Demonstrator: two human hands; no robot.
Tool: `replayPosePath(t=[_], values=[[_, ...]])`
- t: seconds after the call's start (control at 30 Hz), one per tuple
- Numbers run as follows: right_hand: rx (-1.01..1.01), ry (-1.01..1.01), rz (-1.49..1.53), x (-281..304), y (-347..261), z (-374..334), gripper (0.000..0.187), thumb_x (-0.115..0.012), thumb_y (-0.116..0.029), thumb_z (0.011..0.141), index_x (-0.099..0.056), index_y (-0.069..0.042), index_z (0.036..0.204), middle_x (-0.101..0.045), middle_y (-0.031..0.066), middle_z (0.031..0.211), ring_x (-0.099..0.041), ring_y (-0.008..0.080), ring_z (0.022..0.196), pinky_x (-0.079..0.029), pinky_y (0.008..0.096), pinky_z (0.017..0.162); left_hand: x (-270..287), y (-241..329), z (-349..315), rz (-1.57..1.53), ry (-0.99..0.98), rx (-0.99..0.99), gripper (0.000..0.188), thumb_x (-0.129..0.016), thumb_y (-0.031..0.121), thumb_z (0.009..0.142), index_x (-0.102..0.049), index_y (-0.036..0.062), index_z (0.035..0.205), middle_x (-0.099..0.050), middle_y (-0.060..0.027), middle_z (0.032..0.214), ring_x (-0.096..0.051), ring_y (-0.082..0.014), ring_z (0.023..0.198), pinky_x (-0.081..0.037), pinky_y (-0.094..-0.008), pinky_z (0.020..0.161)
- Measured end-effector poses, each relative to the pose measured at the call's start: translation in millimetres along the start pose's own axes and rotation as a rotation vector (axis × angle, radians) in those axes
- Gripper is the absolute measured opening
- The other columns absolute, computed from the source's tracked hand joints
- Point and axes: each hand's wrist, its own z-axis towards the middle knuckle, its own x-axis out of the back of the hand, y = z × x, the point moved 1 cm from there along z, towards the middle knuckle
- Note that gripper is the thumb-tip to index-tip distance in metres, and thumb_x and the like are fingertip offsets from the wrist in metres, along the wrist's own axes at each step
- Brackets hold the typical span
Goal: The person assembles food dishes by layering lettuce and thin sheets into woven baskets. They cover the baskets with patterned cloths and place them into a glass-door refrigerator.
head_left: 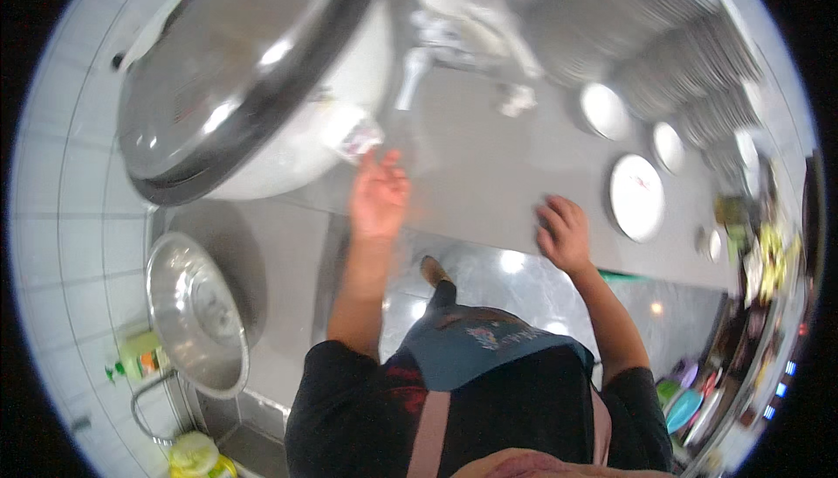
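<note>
My left hand (380,197) is raised over the grey counter with its palm up, fingers apart and loosely bent, nothing in it. Just past its fingertips is a white printed patch (356,137) on the side of a large white rounded cooker (288,151) with a dark shiny lid (236,68). Whether the patch is a label or a loose packet I cannot tell. My right hand (565,232) hovers by the counter's front edge, its fingers half curled and apart, holding nothing. A white plate (636,198) lies to its right.
Tall stacks of plates (624,28) stand at the back right, with white bowls (604,111) before them. Blurred white items (471,24) lie at the back. A metal basin (197,314) sits at left beside a pump bottle (140,354). Coloured items (683,408) crowd the lower right.
</note>
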Motion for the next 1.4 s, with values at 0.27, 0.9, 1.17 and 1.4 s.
replayPosePath(t=[0.27,0.9,1.17,1.4], values=[[-0.037,0.168,0.246,16,11,-85,0.023,-0.061,-0.010,0.077,-0.061,-0.010,0.101,-0.061,0.0123,0.103,-0.059,0.0307,0.092,-0.049,0.0412,0.078,-24,-85,-90,0.343,0.064,0.094,0.033,-0.052,0.019,0.092,-0.050,0.0065,0.122,-0.061,-0.0035,0.099,-0.058,-0.0148,0.090,-0.049,-0.0275,0.078],[-1.072,0.250,0.185,192,112,-590,0.022,-0.055,-0.022,0.084,-0.063,-0.012,0.102,-0.066,0.0133,0.089,-0.063,0.0319,0.079,-0.050,0.0421,0.071,-110,-568,-235,1.166,-0.562,0.990,0.021,-0.055,0.015,0.089,-0.051,0.0060,0.108,-0.061,-0.0068,0.081,-0.056,-0.0124,0.067,-0.047,-0.0248,0.058],[-1.489,0.318,0.376,136,206,-802,0.034,-0.058,-0.035,0.084,-0.063,-0.008,0.103,-0.066,0.0145,0.093,-0.063,0.0299,0.087,-0.049,0.0398,0.076,-138,-782,-262,1.476,-0.896,1.197,0.026,-0.060,0.014,0.086,-0.053,0.0017,0.108,-0.061,-0.0069,0.083,-0.056,-0.0115,0.066,-0.047,-0.0230,0.058],[-2.555,0.915,0.540,131,127,-1023,0.015,-0.058,-0.017,0.079,-0.060,-0.006,0.089,-0.062,0.0085,0.074,-0.062,0.0198,0.060,-0.049,0.0337,0.048,-223,-998,-349,1.464,-1.401,1.227,0.031,-0.064,0.019,0.084,-0.055,0.0023,0.109,-0.060,-0.0046,0.086,-0.055,-0.0110,0.072,-0.046,-0.0242,0.064]])
